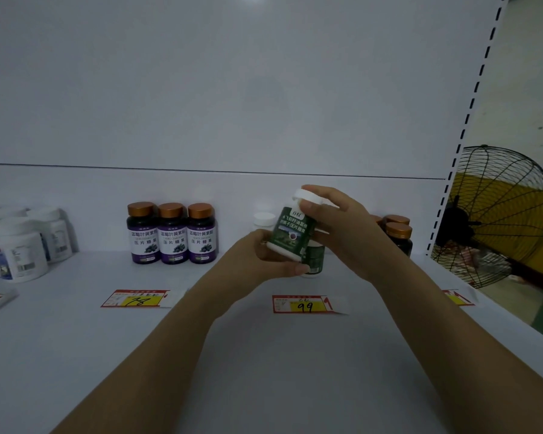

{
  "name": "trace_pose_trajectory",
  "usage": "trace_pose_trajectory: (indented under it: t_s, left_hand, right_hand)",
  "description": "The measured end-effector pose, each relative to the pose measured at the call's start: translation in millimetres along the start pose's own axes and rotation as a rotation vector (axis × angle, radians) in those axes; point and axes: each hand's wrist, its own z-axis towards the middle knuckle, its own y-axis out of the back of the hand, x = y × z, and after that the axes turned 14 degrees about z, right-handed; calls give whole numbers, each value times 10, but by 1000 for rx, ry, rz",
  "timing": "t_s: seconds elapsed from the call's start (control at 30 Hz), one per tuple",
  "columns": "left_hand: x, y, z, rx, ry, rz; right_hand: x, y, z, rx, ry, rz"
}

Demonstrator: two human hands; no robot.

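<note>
A green-labelled bottle (pixel 290 231) with a white cap is held tilted above the white shelf (pixel 264 355). My left hand (pixel 257 256) grips its base from the left and below. My right hand (pixel 342 227) holds its cap and upper part from the right. Behind it stand another green bottle (pixel 314 260) and a white-capped bottle (pixel 263 221), both partly hidden.
Three purple-labelled bottles (pixel 172 234) with copper caps stand at the back left, white tubs (pixel 19 249) further left. Dark copper-capped bottles (pixel 398 234) are behind my right wrist. Price tags reading 78 (pixel 137 299) and 99 (pixel 301 304) lie on the shelf. A wire fan (pixel 499 214) stands beyond the right upright.
</note>
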Motion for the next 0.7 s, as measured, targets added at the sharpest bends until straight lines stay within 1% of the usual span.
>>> trace_pose_trajectory:
  t_s: [0.07,0.13,0.3,0.47,0.57,0.63,0.7]
  left_hand:
    - [0,1,-11,25,-12,26]
    - [4,7,-9,15,-14,26]
    - [6,2,-4,29,-9,32]
    - [-6,28,2,67,23,8]
    - [11,51,8,-14,6,8]
    - [49,68,29,-122,-28,6]
    - [90,83,54,-228,-98,51]
  right_hand:
    - [0,1,4,34,-13,33]
    - [-9,-8,7,59,-17,42]
    - [-3,-11,-1,75,-22,39]
    - [-5,-25,-21,75,-20,-25]
    - [11,-57,-67,128,30,-141]
    - [24,-100,-98,152,117,-286]
    - [15,-149,-106,189,215,-376]
